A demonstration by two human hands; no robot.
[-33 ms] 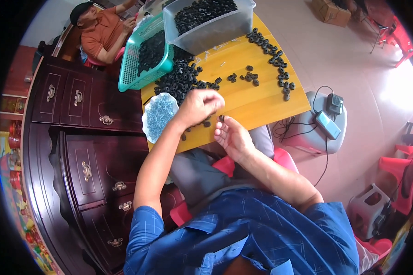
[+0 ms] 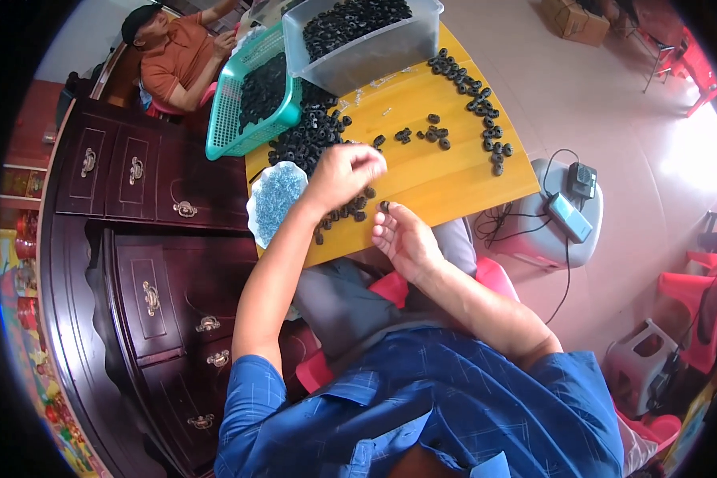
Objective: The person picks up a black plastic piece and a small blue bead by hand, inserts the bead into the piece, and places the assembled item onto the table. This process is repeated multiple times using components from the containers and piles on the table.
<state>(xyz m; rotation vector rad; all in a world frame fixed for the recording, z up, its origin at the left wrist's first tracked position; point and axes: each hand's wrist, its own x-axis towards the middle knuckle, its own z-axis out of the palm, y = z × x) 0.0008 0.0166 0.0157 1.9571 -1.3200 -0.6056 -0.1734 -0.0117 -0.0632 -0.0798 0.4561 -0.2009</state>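
Observation:
My right hand (image 2: pixel 410 247) is near the table's front edge, pinching a small black wheel-like piece (image 2: pixel 385 205) between thumb and fingertips. Over the table, just beyond and left of it, my left hand (image 2: pixel 336 177) hovers with fingers curled together. Whatever its fingertips may hold is hidden. Beneath my left wrist lie several more black pieces (image 2: pixel 358 215). A white scalloped bowl (image 2: pixel 252 213) of small clear bluish bits (image 2: pixel 279 197) sits left of that wrist. Beyond my left hand spreads a heap of loose black parts (image 2: pixel 307 137).
On the yellow table (image 2: pixel 486 179), black pieces (image 2: pixel 486 111) line the right edge. At its far side stand a green basket (image 2: pixel 220 127) and a translucent bin (image 2: pixel 374 60), both holding black parts. A dark drawer cabinet (image 2: pixel 175 263) is left; a person (image 2: pixel 175 64) sits beyond.
My left hand has shifted slightly away and to the left, uncovering more black pieces on the table below it. My right hand stays in place with its black piece.

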